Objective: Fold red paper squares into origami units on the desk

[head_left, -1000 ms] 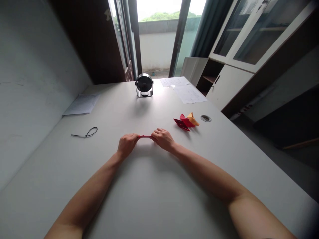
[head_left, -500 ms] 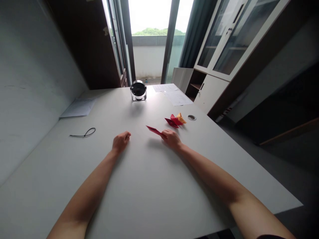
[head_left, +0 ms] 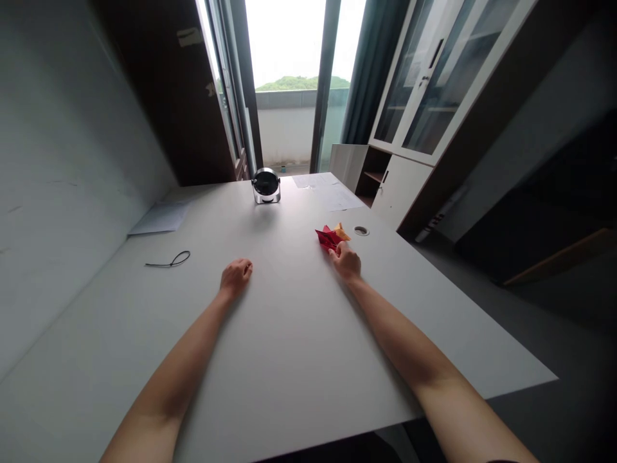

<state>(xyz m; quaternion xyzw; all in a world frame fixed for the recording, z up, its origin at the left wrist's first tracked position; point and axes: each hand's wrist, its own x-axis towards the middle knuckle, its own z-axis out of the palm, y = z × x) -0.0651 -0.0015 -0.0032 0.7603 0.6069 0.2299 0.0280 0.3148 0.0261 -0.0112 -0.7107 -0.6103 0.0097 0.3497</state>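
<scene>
My right hand [head_left: 346, 262] lies on the white desk [head_left: 289, 321] with its fingers curled, touching a small pile of folded paper pieces. The red folded pieces [head_left: 327, 237] sit at its fingertips, and an orange one [head_left: 340, 232] lies just behind them. Whether the hand still grips the red piece it carried there is hidden by the fingers. My left hand [head_left: 235, 277] rests on the desk to the left with its fingers loosely curled and nothing in it.
A small round desk fan [head_left: 265, 186] stands at the back of the desk. Sheets of paper lie at the back left [head_left: 161, 218] and back right [head_left: 332, 193]. A black cable tie [head_left: 169, 261] lies left. A cable hole [head_left: 361, 230] sits near the desk's right edge.
Both hands held a red folded piece together; the left hand let go and stayed put. My right hand carried the piece rightwards to the pile of folded pieces.
</scene>
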